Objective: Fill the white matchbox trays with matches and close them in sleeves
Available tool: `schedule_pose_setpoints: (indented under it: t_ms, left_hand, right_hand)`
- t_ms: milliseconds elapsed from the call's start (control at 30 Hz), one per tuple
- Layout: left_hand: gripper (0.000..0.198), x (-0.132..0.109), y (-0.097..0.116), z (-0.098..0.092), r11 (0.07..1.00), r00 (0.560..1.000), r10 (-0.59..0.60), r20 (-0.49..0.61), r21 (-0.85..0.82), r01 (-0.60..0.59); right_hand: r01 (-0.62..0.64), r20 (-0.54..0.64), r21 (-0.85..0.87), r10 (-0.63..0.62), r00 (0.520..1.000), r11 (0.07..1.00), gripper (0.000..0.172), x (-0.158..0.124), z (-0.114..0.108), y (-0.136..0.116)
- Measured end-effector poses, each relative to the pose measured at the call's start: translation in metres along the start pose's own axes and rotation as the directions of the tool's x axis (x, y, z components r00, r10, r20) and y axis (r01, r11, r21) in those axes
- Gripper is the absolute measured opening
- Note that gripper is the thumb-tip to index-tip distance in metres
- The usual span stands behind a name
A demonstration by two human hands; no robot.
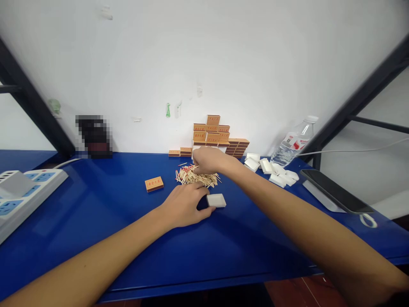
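Note:
My left hand (188,204) rests on the blue table, its thumb and fingers closed around the left end of a small white matchbox tray (217,200). The visible inside of this tray shows no matches. Behind it lies a loose pile of red-tipped matches (204,179). From the right, my right hand (209,160) reaches over the pile with curled fingers pointing down into it. Its fingertips are partly hidden, so what they pinch cannot be made out. A closed orange matchbox (154,184) lies left of the pile.
Stacked matchboxes (212,132) stand against the wall behind the pile. White trays (277,172) lie in a heap at the right, near a plastic bottle (292,143) and a propped phone (335,191). A power strip (35,200) sits at the left; a cable crosses at the right.

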State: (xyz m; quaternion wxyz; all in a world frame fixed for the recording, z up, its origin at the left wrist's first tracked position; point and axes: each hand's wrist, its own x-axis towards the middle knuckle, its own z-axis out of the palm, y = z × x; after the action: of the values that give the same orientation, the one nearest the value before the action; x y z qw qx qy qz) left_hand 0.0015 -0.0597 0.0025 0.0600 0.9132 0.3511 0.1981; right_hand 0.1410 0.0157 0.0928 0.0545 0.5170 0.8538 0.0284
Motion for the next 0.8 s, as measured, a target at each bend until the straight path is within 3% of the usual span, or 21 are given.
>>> schedule_pose_setpoints:
  t_ms: [267,433,567,667,800]
  left_hand:
    - [0.033,0.001,-0.002,-0.002,0.998,0.998,-0.050,0.024,0.037,0.049]
    - [0.031,0.002,-0.005,-0.004,0.996,0.996,-0.083,0.031,0.037,0.082]
    - [0.028,0.002,-0.007,-0.005,0.996,0.996,-0.093,0.014,0.011,0.093]
    - [0.027,0.002,-0.008,-0.006,0.994,0.994,-0.105,0.010,-0.009,0.105]
    - [0.026,0.004,-0.009,-0.006,0.994,0.994,-0.106,0.010,-0.036,0.106]
  right_hand:
    - [0.000,-0.036,-0.036,-0.001,0.999,0.999,0.015,0.000,0.004,0.000]
    - [0.012,-0.106,0.002,-0.012,0.994,1.000,0.008,-0.011,0.003,0.023]
    - [0.117,-0.186,0.265,-0.069,0.980,0.957,0.018,-0.032,0.009,0.053]
    - [0.195,-0.223,0.462,-0.100,0.970,0.865,0.023,-0.055,0.017,0.068]
    - [0.241,-0.177,0.664,-0.165,0.970,0.707,0.032,-0.078,0.037,0.074]
